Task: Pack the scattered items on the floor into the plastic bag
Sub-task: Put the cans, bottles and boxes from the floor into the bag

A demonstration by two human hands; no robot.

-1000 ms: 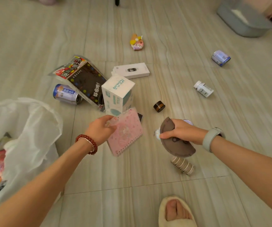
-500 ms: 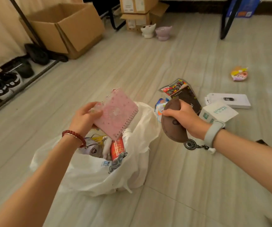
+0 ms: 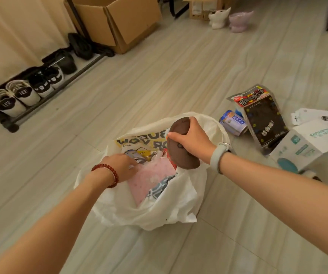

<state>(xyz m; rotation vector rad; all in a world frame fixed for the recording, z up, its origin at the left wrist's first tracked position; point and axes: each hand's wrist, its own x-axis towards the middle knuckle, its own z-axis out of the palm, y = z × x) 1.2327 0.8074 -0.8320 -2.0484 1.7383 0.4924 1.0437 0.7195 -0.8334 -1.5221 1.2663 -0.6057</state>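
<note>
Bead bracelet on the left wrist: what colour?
Dark red round beads with a thin pale strand beside them, on the left hand's wrist; clearest in the head view.

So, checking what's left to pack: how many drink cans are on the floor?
1 in view. The can lies on its side just right of the plastic bag, against the dark snack packet. Others may lie outside the view.

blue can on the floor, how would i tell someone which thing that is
Start at the white plastic bag in the middle of the floor and look just past its right rim. The blue can lies on its side there, against the dark snack packet. It is the only round metal thing among flat packets and boxes.
</note>
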